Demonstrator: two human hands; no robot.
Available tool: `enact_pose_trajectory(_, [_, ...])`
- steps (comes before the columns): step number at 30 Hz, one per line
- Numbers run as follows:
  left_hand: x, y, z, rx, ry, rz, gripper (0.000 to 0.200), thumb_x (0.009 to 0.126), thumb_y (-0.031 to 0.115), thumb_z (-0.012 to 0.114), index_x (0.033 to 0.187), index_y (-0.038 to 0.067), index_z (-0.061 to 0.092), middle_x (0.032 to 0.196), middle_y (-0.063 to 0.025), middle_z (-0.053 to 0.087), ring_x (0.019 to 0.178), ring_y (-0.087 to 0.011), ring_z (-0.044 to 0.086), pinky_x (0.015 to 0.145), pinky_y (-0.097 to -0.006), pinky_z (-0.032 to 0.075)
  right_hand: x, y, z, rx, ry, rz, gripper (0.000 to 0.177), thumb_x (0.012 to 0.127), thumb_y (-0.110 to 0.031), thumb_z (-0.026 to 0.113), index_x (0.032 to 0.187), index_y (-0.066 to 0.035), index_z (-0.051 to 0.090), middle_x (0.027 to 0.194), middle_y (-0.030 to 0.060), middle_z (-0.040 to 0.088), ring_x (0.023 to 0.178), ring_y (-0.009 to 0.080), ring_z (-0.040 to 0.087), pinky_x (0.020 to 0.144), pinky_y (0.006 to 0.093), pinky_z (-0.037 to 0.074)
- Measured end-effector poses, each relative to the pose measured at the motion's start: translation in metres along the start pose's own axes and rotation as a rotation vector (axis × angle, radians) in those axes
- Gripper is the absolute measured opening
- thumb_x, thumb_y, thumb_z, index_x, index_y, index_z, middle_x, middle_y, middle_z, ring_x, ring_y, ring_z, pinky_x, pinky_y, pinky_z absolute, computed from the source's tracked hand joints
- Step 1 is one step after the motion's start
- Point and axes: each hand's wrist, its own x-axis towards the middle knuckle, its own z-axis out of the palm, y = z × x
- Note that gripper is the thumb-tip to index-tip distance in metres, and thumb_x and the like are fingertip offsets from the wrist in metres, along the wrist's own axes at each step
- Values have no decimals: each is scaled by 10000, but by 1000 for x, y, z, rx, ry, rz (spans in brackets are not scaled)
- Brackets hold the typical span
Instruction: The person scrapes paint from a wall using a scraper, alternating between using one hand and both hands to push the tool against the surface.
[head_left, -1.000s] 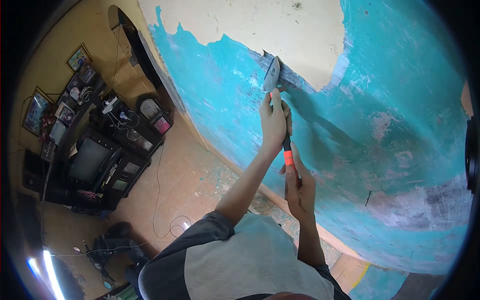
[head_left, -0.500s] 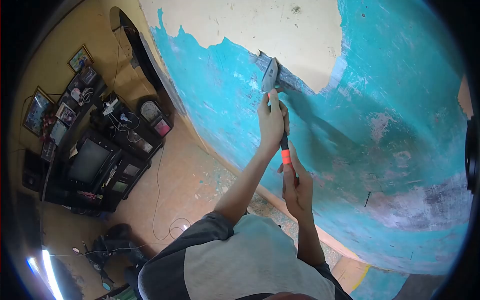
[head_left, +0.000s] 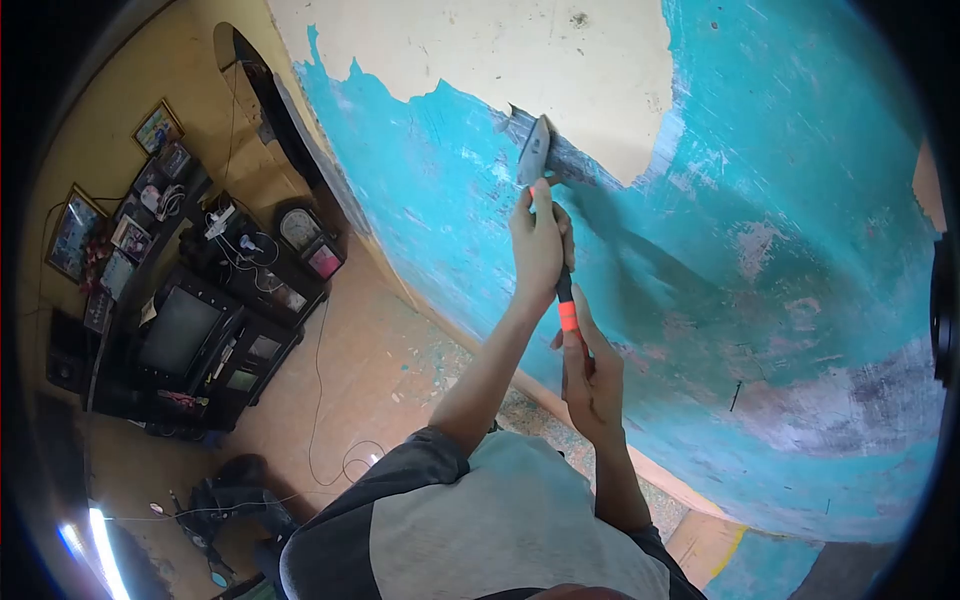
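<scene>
Here, patchy turquoise wall (head_left: 690,240), flake-strewn floor (head_left: 355,345).

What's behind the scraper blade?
Around the scraper blade, you can see a grey patch between turquoise paint and a cream surface. Whatever is directly behind the blade is covered, so I can't tell.

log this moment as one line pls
left hand: grips scraper near blade | right hand: grips lower handle | blade: by cream patch lower edge | wall: scuffed turquoise
</scene>
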Motion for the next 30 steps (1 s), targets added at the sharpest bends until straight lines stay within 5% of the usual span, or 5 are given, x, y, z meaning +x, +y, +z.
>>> enact_pose_trajectory(8, [27,5,-14,1,0,70,460,1118,376,455,1226,-57,565,642,32,409,399,-63,390,355,-240,314,28,9,13,22,24,-255,495,1075,-82,484,1564,-25,429,894,124,625,770,182,571,731,300,476])
enact_pose_trajectory(19, [23,7,-14,28,2,67,488,1118,403,451,1237,-56,568,650,27,420,406,-72,403,381,-239,323,24,4,8,6,10,-140,505,1077,-98,490,1572,-34,419,863,112,621,746,154,556,682,291,453])
enact_pose_trajectory(24, [38,13,-19,16,5,95,482,1117,389,456,1229,-65,568,640,26,407,396,-73,388,376,-244,320,40,8,21,-8,32,-318,498,1076,-90,492,1564,-20,423,885,127,624,755,161,566,695,297,468])
enact_pose_trajectory(30, [18,6,-11,30,29,40,477,1119,393,454,1206,-57,587,643,24,420,397,-78,395,384,-250,332,17,4,10,24,14,-144,498,1074,-105,496,1557,-7,431,912,124,643,808,163,595,733,302,486])
